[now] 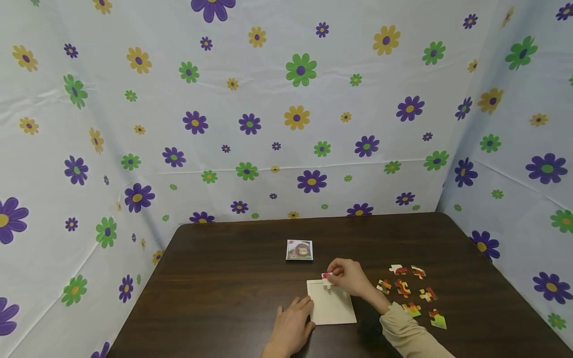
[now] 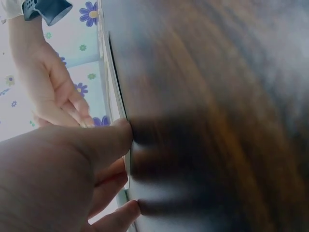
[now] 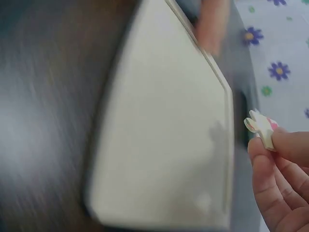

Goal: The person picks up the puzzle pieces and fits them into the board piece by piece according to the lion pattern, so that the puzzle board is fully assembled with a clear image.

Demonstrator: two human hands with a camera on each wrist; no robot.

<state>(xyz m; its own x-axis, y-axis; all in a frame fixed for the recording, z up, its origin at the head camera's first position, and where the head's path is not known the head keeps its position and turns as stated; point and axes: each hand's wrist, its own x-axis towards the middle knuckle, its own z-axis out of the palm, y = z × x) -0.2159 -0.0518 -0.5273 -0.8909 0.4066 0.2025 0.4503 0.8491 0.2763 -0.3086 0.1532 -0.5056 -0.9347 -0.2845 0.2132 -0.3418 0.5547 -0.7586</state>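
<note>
One left hand (image 1: 290,325), fingers extended, touches one board (image 1: 332,309), one right hand (image 1: 351,279) pinches one piece (image 1: 326,284), seven loose pieces (image 1: 403,288) lie rightward, and one card (image 1: 299,250) beyond.

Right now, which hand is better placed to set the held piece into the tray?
Probably the right hand: it pinches the piece near the far edge of the tray. The left hand touches the tray's left edge, holds no piece and likely suits steadying.

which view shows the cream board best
The head view: the whole cream board fits in frame, though the left hand overlaps one edge. The right wrist view shows it larger but cropped; the left wrist view, only a thin sliver.
</note>
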